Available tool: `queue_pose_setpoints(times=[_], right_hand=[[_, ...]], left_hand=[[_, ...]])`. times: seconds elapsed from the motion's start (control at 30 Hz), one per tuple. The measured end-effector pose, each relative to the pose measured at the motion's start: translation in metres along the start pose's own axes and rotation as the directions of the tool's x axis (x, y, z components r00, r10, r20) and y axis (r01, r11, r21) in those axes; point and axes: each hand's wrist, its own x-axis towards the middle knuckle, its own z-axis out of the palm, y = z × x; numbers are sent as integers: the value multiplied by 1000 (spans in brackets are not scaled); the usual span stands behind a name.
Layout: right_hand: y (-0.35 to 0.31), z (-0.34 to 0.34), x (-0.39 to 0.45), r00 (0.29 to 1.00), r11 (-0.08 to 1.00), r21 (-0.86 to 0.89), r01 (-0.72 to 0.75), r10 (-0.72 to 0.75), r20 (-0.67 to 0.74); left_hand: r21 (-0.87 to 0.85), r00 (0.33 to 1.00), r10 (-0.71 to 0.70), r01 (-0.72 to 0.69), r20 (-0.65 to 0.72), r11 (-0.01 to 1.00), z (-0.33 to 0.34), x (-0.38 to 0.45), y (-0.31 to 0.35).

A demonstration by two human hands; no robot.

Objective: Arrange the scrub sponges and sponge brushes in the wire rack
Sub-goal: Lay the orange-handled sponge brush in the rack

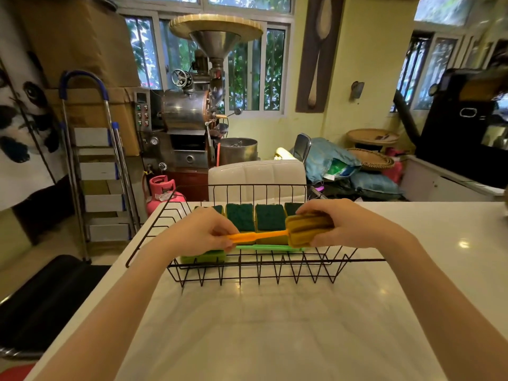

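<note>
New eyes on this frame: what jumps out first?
Two hands meet over the black wire rack at centre: the left hand pinches the handle of an orange sponge brush, the right hand wraps its yellowish head. A row of dark green scrub sponges lines the rack's far side, a green brush lies near the front, and a steel roasting machine looms behind.

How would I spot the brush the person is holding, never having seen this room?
Find the black wire rack on the white counter. Both hands hold the orange sponge brush level above it. Its orange handle and yellow-brown sponge head set it apart from the green brush lying below.
</note>
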Motion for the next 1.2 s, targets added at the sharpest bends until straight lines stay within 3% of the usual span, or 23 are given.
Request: queue_pose_setpoints(times=[0.17, 0.27, 0.5, 0.7, 0.93, 1.07, 1.2], right_hand=[[6, 6, 4, 993, 998, 24, -54, 51, 109], [9, 10, 7, 984, 997, 27, -69, 64, 165], [13, 23, 12, 984, 995, -61, -77, 86, 158], [10, 25, 14, 972, 992, -53, -112, 121, 202], [9, 17, 8, 941, 982, 23, -188, 173, 290], [7, 9, 3, 955, 980, 56, -192, 174, 242], [-4, -12, -11, 995, 990, 115, -82, 74, 69]], left_hand=[[-58, 1000, 9, -8, 14, 998, 8, 4, -1], [-39, 996, 10, -6, 93, 999, 13, 5, 0], [-52, 947, -165, 186, 276, 981, 17, 5, 14], [5, 916, -265, 276, 301, 961, 23, 7, 13], [7, 911, -246, 258, 330, 966, 21, 5, 10], [-17, 912, -228, 248, 340, 969, 21, 5, 11], [-117, 954, -121, 158, 276, 980, 16, 3, 16]])
